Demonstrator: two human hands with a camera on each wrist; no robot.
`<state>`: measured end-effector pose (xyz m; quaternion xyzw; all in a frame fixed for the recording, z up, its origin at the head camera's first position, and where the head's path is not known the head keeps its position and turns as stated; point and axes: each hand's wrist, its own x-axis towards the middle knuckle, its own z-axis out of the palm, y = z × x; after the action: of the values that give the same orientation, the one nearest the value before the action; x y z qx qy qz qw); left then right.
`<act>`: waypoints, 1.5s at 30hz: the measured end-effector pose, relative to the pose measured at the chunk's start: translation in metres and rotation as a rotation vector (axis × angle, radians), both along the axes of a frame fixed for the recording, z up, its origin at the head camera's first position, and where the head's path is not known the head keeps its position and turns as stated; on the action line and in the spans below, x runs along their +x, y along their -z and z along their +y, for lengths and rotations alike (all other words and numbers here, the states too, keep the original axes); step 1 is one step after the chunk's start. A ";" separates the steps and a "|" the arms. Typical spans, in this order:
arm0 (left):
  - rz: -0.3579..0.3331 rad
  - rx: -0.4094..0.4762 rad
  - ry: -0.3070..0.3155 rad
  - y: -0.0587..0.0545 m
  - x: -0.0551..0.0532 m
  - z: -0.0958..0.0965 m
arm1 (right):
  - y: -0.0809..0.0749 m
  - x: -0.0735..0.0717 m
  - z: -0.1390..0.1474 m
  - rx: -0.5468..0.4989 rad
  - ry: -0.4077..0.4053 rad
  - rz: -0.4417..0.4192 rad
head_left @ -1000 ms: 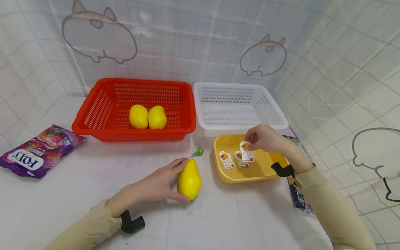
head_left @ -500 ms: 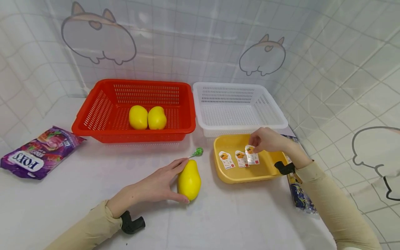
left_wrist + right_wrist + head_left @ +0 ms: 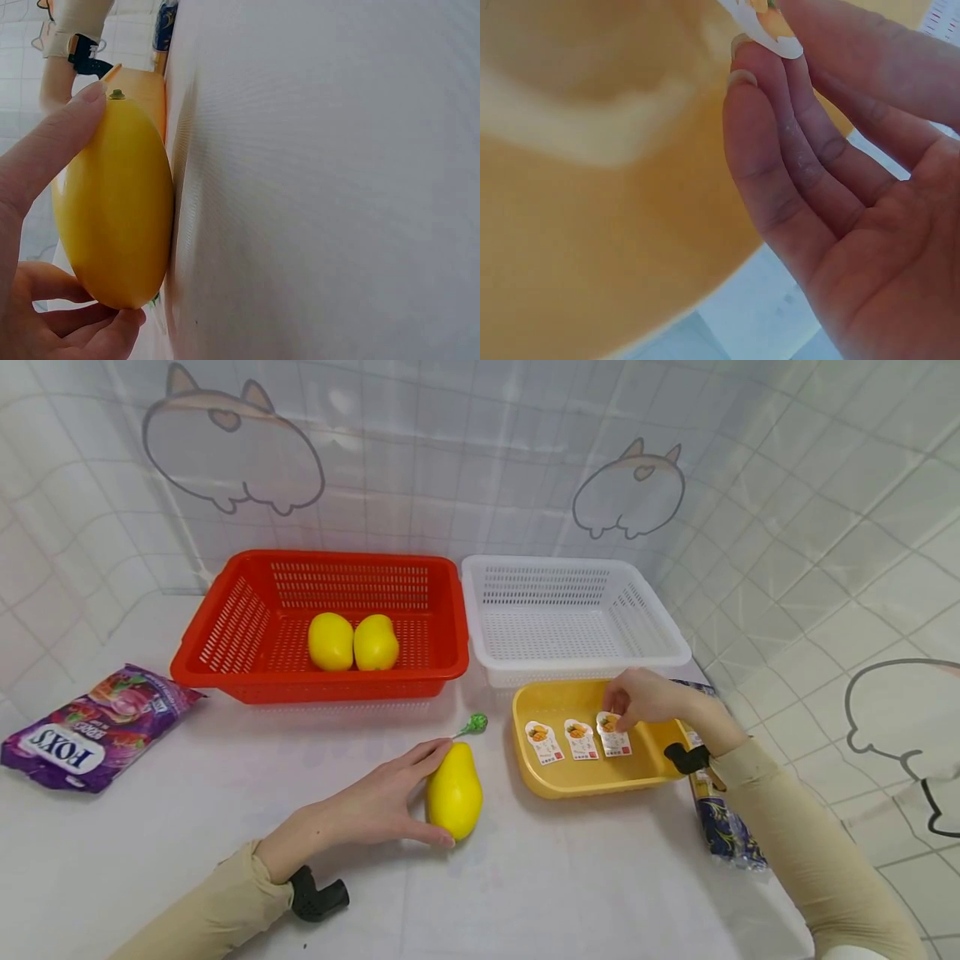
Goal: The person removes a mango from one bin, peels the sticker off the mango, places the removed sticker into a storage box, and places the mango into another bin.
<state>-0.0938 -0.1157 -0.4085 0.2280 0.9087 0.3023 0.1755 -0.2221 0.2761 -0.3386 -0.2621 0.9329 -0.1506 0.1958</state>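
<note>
My left hand [image 3: 367, 802] holds a yellow mango [image 3: 454, 791] on the white cloth. In the left wrist view the thumb lies at the stem end of the mango [image 3: 120, 202], the fingertips at its other end. Inside a yellow plastic tray [image 3: 651, 752] at right, my right hand [image 3: 654, 697] pinches the top of a white label [image 3: 617, 742] with an orange fruit picture. Two similar labels, a left one [image 3: 543, 743] and a middle one [image 3: 581, 741], lie flat on the tray floor. The right wrist view shows only an edge of the pinched label [image 3: 776, 34] between thumb and fingers.
A red basket [image 3: 322, 685] holding two mangoes [image 3: 331, 642] stands at the back left. Beside it is a white basket [image 3: 585, 664]. A purple FOX'S bag [image 3: 97, 727] lies far left, a green-topped small item [image 3: 474, 724] near the mango, a dark blue packet [image 3: 723, 827] right.
My right hand has moved the pinched label rightward and down, from over the middle label to a spot at its right. My left hand stays on the mango.
</note>
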 end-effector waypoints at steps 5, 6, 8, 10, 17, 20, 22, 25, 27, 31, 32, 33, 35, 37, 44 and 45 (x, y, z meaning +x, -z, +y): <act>-0.006 0.000 -0.004 0.000 0.000 0.000 | 0.003 -0.002 0.000 0.035 0.002 -0.002; -0.007 0.000 -0.005 0.000 0.000 0.000 | 0.004 -0.002 0.000 0.038 -0.001 -0.001; -0.007 0.002 -0.007 0.000 0.000 0.000 | 0.005 -0.003 0.000 0.044 -0.006 0.001; -0.008 0.005 -0.008 0.000 0.000 0.000 | 0.006 -0.004 0.001 0.047 -0.010 -0.002; -0.011 0.006 -0.007 0.000 -0.001 -0.001 | 0.009 -0.006 0.002 0.059 -0.015 -0.021; -0.012 0.005 -0.009 0.000 -0.001 0.000 | 0.008 -0.005 0.002 0.065 -0.017 -0.021; -0.014 0.003 -0.012 0.000 -0.001 0.000 | 0.008 -0.005 0.001 0.072 -0.018 -0.019; -0.016 0.001 -0.015 0.000 -0.001 0.000 | 0.008 -0.004 0.000 0.082 -0.017 -0.023; -0.016 0.000 -0.014 0.000 -0.001 0.000 | 0.008 -0.003 0.000 0.083 -0.018 -0.031; -0.017 0.000 -0.015 0.000 -0.001 0.000 | 0.008 -0.003 -0.001 0.080 -0.018 -0.044; -0.017 0.001 -0.014 0.000 -0.001 0.000 | 0.008 -0.003 -0.001 0.080 -0.023 -0.043; -0.017 0.002 -0.014 0.000 -0.001 0.000 | 0.009 -0.003 -0.001 0.081 -0.023 -0.043; -0.017 0.004 -0.013 0.000 0.000 0.000 | 0.010 -0.004 0.000 0.086 -0.018 -0.048; -0.017 0.007 -0.011 0.000 0.000 0.000 | 0.011 -0.005 0.001 0.090 -0.016 -0.054; -0.010 0.012 -0.005 0.000 0.000 0.000 | 0.016 -0.008 0.004 0.082 -0.004 -0.073; -0.009 0.011 -0.005 0.000 0.000 0.000 | 0.016 -0.008 0.004 0.080 -0.004 -0.074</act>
<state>-0.0939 -0.1159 -0.4087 0.2252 0.9068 0.3088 0.1776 -0.2305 0.2798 -0.3544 -0.2501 0.9297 -0.1225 0.2409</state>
